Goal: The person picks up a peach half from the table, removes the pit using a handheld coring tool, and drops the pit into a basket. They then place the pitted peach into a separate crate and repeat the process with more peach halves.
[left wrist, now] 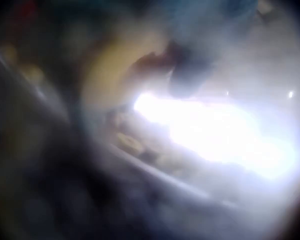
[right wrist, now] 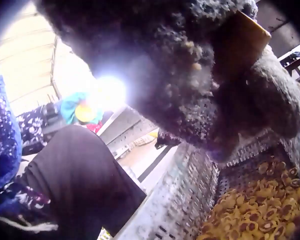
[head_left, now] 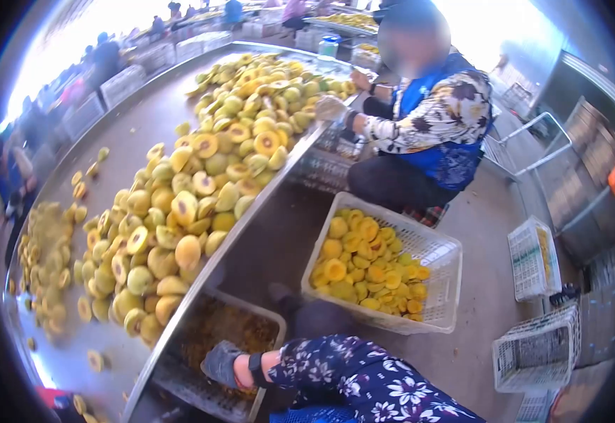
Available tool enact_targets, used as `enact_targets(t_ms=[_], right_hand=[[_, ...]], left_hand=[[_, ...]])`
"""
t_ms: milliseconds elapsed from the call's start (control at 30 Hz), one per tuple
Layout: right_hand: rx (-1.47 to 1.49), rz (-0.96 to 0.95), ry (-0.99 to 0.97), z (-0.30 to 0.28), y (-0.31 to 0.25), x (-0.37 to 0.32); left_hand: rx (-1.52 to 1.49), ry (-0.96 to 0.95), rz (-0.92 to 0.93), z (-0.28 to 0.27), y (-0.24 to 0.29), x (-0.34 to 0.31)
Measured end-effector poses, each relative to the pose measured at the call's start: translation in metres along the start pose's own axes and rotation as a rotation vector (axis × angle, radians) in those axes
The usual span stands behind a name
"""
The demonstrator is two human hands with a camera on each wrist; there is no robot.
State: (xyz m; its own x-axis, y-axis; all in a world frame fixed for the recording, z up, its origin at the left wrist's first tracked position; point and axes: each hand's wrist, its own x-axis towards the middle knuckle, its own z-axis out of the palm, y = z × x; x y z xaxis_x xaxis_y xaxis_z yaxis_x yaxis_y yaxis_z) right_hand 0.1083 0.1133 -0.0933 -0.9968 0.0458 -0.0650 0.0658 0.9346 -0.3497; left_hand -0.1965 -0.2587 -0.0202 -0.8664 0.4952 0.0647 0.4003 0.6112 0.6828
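In the head view my right hand (head_left: pixel 223 363), in a grey glove, hangs over a crate (head_left: pixel 279 331) of brown and yellow scraps below the table edge. Close up in the right wrist view, the fuzzy glove (right wrist: pixel 165 70) pinches a flat orange-brown piece (right wrist: pixel 247 40); what it is I cannot tell. Pitted yellow pieces (right wrist: pixel 260 205) lie in the crate beneath. My left hand (right wrist: pixel 69 107), teal-gloved, holds a round yellow fruit (right wrist: pixel 83 113) farther back. The left wrist view is badly blurred, with a large yellow shape (left wrist: pixel 110 70) near the glove. The head view does not show this hand.
Halved yellow fruits (head_left: pixel 180 204) are heaped on the metal table (head_left: pixel 131 92). A white crate (head_left: pixel 445 282) of fruit halves stands on the floor at right. A person in a blue vest (head_left: pixel 448 162) sits beside the table; white crates (head_left: pixel 533 352) stand farther right.
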Motion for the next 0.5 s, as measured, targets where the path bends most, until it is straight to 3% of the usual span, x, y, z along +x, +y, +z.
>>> enact_targets(t_ms=[100,200,300,333,367,467,500], right_hand=[[0.012,-0.016,0.037,-0.001,-0.007,-0.006],[0.102,-0.056,0.079,-0.007,-0.011,-0.009],[0.178,-0.092,0.061,0.001,-0.016,-0.006],[0.226,-0.109,0.078,0.000,-0.017,-0.005],[0.237,-0.094,0.022,-0.002,-0.018,-0.004],[0.247,-0.127,0.042,-0.010,-0.019,-0.005],[0.196,-0.181,-0.010,-0.042,-0.017,-0.014]], left_hand=[[0.463,0.009,-0.066,-0.059,-0.079,0.012],[0.666,-0.061,-0.056,-0.087,-0.153,0.049],[0.782,-0.298,0.207,-0.077,-0.227,0.133],[0.533,0.059,0.383,-0.017,-0.179,0.126],[0.309,0.386,0.608,0.057,-0.096,0.113],[0.459,0.260,0.495,0.086,-0.153,0.177],[0.453,0.257,0.498,0.088,-0.149,0.182]])
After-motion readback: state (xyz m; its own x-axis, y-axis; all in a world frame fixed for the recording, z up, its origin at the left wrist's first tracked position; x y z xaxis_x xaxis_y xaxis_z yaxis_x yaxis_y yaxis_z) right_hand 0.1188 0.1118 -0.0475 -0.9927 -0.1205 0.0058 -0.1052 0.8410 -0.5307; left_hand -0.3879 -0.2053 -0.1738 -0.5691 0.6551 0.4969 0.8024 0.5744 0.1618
